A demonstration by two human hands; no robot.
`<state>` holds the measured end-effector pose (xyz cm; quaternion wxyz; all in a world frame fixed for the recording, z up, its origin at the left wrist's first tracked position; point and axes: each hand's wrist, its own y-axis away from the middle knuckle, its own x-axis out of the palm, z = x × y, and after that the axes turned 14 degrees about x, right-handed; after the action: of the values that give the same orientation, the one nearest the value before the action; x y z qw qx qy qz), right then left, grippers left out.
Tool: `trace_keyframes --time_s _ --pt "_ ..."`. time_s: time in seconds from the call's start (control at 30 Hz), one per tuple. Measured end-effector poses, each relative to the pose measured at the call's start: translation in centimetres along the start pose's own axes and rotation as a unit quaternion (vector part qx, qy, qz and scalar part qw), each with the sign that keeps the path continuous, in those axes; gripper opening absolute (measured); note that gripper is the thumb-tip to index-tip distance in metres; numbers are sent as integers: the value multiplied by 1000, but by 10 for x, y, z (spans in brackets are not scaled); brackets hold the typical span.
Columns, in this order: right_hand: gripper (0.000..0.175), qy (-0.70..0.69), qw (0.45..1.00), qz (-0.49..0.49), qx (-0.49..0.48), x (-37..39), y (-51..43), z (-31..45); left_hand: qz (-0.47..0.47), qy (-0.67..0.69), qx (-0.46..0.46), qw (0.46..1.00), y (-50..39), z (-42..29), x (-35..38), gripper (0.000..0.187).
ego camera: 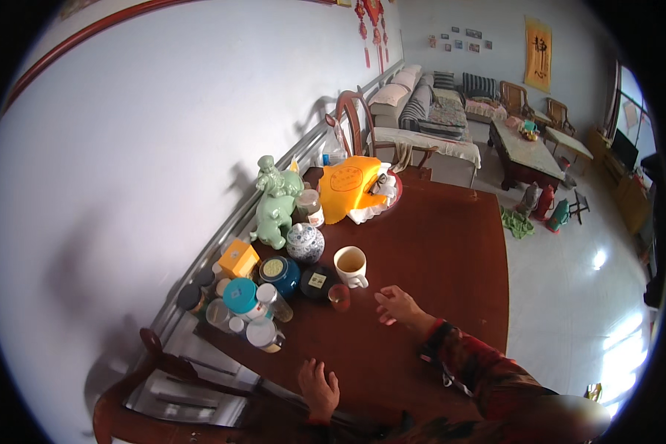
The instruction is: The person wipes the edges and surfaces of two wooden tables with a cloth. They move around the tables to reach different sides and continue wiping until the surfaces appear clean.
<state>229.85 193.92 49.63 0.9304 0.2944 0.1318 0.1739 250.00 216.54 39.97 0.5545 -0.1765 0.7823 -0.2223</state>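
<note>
Over the near edge of a dark red wooden table (438, 238) is my left hand (319, 390), empty, its fingers slightly spread. My right hand (402, 308) hovers at or just above the tabletop with loosely bent fingers and nothing visible in it. Nearest to it stands a white mug (351, 272) of brownish liquid, its handle turned towards that hand. Left of the right hand is a small reddish drinking glass (339, 299). A round black tin (314, 282) with a pale label sits behind the glass, beside a blue lidded jar (282, 275).
Along the wall stand a blue-and-white porcelain jar (305, 244), a green ceramic figurine (277, 205), a yellow box (238, 258) and several lidded jars (241, 296). A yellow cloth (347, 186) covers part of a basket at the far end. A wooden chair (144, 388) stands at left.
</note>
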Motion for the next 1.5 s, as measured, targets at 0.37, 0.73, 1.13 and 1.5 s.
trace_keyframes --time_s 0.37,0.73,1.13,1.5 --pt "37 -107 992 68 -1 29 -87 21 -46 -17 18 999 -16 -7 -6 34" --pt "39 -59 989 57 -122 -2 -189 69 5 7 -6 1000 -17 -4 -4 38" --pt "41 -85 988 81 -96 -6 -280 121 23 -2 -16 1000 -18 -4 -2 37" --pt "44 40 951 -229 -205 14 -230 123 29 5 -39 999 -22 -8 -8 37"
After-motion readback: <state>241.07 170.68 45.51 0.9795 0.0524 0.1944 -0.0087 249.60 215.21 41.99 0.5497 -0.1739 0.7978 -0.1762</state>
